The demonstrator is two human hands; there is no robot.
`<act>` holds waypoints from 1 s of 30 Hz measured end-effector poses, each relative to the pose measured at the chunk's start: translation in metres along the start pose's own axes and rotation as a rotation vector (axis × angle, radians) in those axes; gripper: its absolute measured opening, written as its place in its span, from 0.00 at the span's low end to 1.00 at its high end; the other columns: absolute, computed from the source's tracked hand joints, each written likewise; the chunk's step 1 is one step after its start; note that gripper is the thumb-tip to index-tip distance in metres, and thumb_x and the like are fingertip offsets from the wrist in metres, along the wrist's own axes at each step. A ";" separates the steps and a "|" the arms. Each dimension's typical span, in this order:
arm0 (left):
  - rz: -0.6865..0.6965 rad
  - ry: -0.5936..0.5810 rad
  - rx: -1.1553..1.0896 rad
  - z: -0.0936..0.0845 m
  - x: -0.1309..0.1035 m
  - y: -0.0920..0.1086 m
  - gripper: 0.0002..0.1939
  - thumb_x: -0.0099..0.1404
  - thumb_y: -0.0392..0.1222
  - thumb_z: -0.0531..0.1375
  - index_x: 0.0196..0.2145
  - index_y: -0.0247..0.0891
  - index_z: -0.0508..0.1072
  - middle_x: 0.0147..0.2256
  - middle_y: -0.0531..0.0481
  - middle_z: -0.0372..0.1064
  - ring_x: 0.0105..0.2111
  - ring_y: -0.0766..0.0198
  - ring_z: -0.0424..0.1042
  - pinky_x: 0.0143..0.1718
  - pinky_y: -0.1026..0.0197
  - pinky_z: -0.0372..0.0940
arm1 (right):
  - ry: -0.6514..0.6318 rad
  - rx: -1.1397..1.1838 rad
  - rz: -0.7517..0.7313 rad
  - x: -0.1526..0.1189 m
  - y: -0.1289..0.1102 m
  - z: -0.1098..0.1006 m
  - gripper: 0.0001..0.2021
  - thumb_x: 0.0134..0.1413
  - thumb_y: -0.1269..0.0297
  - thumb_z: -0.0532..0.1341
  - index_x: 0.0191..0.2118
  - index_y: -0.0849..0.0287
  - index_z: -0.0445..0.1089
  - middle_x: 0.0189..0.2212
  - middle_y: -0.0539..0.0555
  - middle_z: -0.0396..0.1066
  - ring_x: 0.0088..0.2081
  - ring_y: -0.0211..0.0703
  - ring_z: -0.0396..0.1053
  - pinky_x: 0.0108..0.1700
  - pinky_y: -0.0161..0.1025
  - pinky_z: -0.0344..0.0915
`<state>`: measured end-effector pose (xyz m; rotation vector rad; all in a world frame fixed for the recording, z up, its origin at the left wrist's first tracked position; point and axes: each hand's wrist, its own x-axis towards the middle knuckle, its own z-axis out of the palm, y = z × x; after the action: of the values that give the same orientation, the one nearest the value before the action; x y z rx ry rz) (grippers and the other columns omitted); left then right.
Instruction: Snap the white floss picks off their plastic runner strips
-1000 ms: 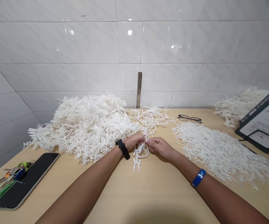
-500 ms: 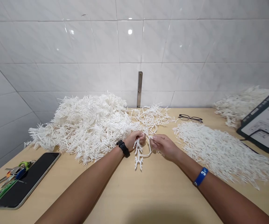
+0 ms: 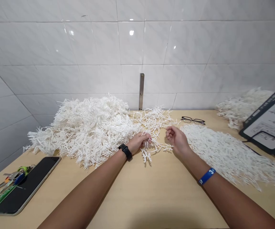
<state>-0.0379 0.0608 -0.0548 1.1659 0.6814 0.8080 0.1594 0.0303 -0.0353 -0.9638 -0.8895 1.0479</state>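
Observation:
My left hand (image 3: pixel 139 142) is closed around a bunch of white branched plastic strands (image 3: pixel 147 156), at the front right edge of a large heap of similar strands (image 3: pixel 96 127). Forked ends stick out below the fingers and to the right. My right hand (image 3: pixel 177 139) is raised a little to the right, its fingers curled in; whatever they may hold is hidden. One branched strand (image 3: pixel 162 147) stretches from the left hand toward the base of the right hand; whether it touches is unclear. Behind the hands lies a looser pile of strands (image 3: pixel 154 119).
A flat spread of short white pieces (image 3: pixel 228 156) covers the right of the table (image 3: pixel 137 197). Eyeglasses (image 3: pixel 193 120) lie behind it, near another white pile (image 3: pixel 244 105) and a dark-framed printed board (image 3: pixel 268 124). A phone (image 3: pixel 27 187) and keys (image 3: pixel 14 176) lie at left.
My right hand has moved right and turned, away from my left hand, fingers curled. The strands hanging from my left hand have shifted up and now spread to the right.

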 end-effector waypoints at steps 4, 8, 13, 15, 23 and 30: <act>-0.003 0.026 0.018 0.002 -0.001 -0.001 0.20 0.52 0.52 0.68 0.34 0.33 0.71 0.32 0.48 0.70 0.29 0.69 0.68 0.27 0.68 0.56 | -0.098 -0.250 -0.044 -0.008 0.012 0.009 0.16 0.50 0.51 0.64 0.24 0.58 0.66 0.17 0.47 0.61 0.20 0.34 0.56 0.23 0.33 0.53; -0.011 0.016 0.025 0.001 0.000 -0.003 0.19 0.52 0.52 0.68 0.33 0.33 0.72 0.33 0.47 0.71 0.30 0.68 0.69 0.28 0.68 0.57 | 0.081 -0.268 -0.017 -0.003 0.017 0.001 0.19 0.55 0.48 0.59 0.22 0.56 0.59 0.14 0.44 0.54 0.17 0.34 0.52 0.21 0.34 0.51; 0.031 -0.042 0.065 0.002 -0.001 -0.002 0.19 0.54 0.52 0.66 0.32 0.32 0.72 0.27 0.50 0.68 0.26 0.69 0.66 0.29 0.66 0.58 | 0.061 -0.415 -0.111 -0.004 0.006 -0.001 0.18 0.58 0.50 0.56 0.23 0.56 0.61 0.17 0.46 0.56 0.20 0.35 0.54 0.24 0.35 0.52; 0.058 -0.054 0.110 0.002 -0.002 -0.001 0.18 0.56 0.52 0.65 0.32 0.32 0.72 0.24 0.52 0.65 0.24 0.70 0.63 0.28 0.65 0.57 | -0.156 -0.582 -0.180 -0.012 0.001 0.005 0.16 0.59 0.51 0.56 0.26 0.58 0.66 0.21 0.48 0.62 0.24 0.37 0.59 0.27 0.35 0.55; 0.147 0.010 0.307 0.007 -0.004 0.002 0.16 0.62 0.52 0.59 0.31 0.34 0.71 0.23 0.54 0.63 0.25 0.67 0.63 0.32 0.64 0.59 | -0.604 -1.080 -0.274 -0.042 0.009 0.028 0.17 0.54 0.53 0.61 0.22 0.58 0.64 0.20 0.47 0.62 0.24 0.36 0.57 0.28 0.34 0.50; 0.146 0.055 0.245 0.005 0.000 -0.004 0.17 0.63 0.53 0.58 0.32 0.33 0.71 0.23 0.53 0.63 0.23 0.69 0.61 0.30 0.64 0.57 | -0.238 -0.998 -0.394 -0.013 0.008 0.006 0.16 0.62 0.62 0.49 0.30 0.59 0.70 0.29 0.53 0.72 0.33 0.42 0.67 0.36 0.36 0.59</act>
<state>-0.0328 0.0576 -0.0568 1.4320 0.7621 0.8996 0.1486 0.0208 -0.0422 -1.3971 -1.7933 0.3334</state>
